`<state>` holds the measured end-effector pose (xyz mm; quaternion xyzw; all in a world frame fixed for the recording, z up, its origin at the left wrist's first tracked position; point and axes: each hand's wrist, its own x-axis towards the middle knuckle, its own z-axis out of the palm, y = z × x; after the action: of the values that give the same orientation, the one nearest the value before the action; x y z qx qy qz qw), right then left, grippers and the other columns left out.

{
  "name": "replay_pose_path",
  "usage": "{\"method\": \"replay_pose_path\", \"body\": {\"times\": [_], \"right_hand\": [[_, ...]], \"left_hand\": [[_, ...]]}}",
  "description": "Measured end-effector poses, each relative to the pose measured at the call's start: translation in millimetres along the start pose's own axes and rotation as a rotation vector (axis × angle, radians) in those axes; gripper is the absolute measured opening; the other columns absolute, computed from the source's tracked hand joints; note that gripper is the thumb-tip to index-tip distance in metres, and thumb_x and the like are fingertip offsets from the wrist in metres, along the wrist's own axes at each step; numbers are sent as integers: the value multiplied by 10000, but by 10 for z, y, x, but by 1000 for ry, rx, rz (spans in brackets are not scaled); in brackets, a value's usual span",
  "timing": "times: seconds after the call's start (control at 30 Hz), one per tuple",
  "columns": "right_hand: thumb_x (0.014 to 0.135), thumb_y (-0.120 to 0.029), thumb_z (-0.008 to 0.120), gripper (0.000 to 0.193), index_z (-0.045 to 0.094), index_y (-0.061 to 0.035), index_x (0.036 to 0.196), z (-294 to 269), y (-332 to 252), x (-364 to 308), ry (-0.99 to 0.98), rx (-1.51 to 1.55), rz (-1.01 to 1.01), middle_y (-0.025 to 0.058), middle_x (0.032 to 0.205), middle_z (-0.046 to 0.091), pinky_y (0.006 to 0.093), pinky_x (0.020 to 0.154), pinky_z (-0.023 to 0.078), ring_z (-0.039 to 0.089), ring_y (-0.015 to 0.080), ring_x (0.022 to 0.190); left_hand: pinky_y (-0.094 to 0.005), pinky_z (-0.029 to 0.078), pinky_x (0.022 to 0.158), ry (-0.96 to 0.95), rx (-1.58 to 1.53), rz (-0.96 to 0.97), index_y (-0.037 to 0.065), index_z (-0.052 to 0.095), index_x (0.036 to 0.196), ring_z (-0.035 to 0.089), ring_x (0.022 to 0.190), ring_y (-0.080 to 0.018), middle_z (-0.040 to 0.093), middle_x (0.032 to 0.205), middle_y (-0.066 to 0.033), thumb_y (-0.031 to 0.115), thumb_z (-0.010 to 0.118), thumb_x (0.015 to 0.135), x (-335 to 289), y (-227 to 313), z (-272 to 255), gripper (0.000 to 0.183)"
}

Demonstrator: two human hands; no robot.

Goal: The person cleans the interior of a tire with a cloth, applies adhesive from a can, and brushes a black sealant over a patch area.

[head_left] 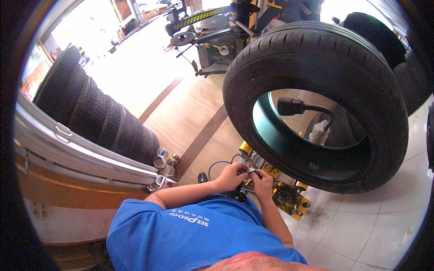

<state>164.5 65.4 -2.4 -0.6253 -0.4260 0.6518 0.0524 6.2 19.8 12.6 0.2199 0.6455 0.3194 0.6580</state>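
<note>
Just in front of my body, both hands meet over a small pale piece (250, 170), too small to name. My left hand (232, 176) pinches it from one side, and the fingers of my right hand (262, 182) close on it from the other. Ahead and to the right, a large black tyre (312, 49) stands tilted, close to my hands but apart from them. A black lamp head (290, 106) on a bent arm shows within its opening and the inner wall is lit greenish. A small mark (313, 165) is visible on the lower inner wall.
Yellow machinery (289, 198) sits below the tyre, near my right arm. A row of stacked tyres (104, 108) lines the left, with several cans (162, 161) at its near end. A tyre-changing machine (212, 49) stands at the back. More tyres (375, 38) are behind right.
</note>
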Motion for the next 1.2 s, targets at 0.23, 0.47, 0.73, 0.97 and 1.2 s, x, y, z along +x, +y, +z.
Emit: {"method": "replay_pose_path", "body": {"times": [0.23,0.47,0.73,0.97,1.2], "right_hand": [[833,-82,636,113,666,13,886,10,11,16,97,-294,-358,39,736,633,241,625,466,575,94,662],[811,-59,638,93,670,11,864,29,-120,-49,59,-240,-324,64,740,634,255,625,470,588,120,666],[811,-58,638,97,672,10,871,36,-61,-22,72,-251,-359,67,744,644,257,610,469,587,117,651],[807,-69,643,102,673,9,866,17,4,22,85,-297,-375,66,733,643,255,606,466,583,113,649],[805,-75,650,118,670,16,876,17,-42,34,65,-269,-344,72,738,647,259,609,472,587,114,653]], "left_hand": [[-368,484,772,127,379,366,17,606,958,601,905,-324,597,931,-168,120,646,788,-42,91,-20,203],[-370,493,738,82,371,358,7,632,903,625,839,-311,628,888,-166,116,636,794,-1,26,-52,154],[-398,501,726,80,465,355,8,636,873,627,828,-339,636,879,-177,123,634,788,-12,4,-43,143],[-419,503,732,53,570,379,17,634,870,620,838,-357,637,888,-178,143,640,771,-31,57,-57,161],[-423,499,721,54,557,334,22,634,872,623,824,-352,637,881,-176,126,629,769,20,-11,-57,146]]}}
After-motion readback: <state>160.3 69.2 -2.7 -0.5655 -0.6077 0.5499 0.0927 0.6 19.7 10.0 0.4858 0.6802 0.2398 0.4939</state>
